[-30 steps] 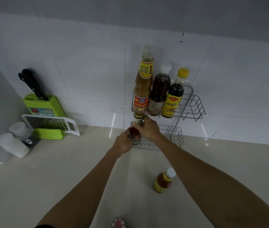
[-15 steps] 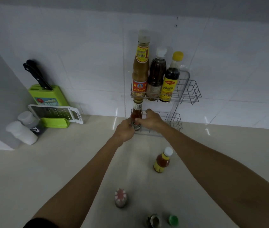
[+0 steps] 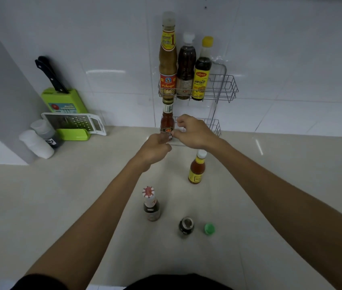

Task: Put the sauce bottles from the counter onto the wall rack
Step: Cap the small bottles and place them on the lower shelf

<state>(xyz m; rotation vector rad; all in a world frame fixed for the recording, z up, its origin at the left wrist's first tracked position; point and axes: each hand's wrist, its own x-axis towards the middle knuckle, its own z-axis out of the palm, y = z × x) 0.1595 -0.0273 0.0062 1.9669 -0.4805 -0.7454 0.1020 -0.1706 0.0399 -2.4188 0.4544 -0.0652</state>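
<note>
A two-tier wire wall rack [image 3: 228,88] hangs on the white tiles. Its upper shelf holds three bottles: a tall tan one [image 3: 167,59], a dark brown one [image 3: 186,65] and a yellow-capped one [image 3: 202,70]. A red sauce bottle [image 3: 167,120] stands upright at the left end of the lower shelf [image 3: 215,126]. My left hand [image 3: 155,149] is curled just below its base. My right hand [image 3: 193,132] has spread fingers, the thumb tip at the bottle's label. On the counter stand an orange sauce bottle [image 3: 196,168], a red-capped dark bottle [image 3: 151,206] and a small dark bottle [image 3: 186,226].
A loose green cap [image 3: 209,228] lies by the small dark bottle. At the back left are a green knife block [image 3: 61,101] with a black-handled knife, a white grater [image 3: 73,122] and two white-capped shakers [image 3: 40,139] against a grey panel.
The red sauce bottle now stands on the lower shelf and both hands have drawn back slightly from it. The view has tilted down, showing more counter bottles.
</note>
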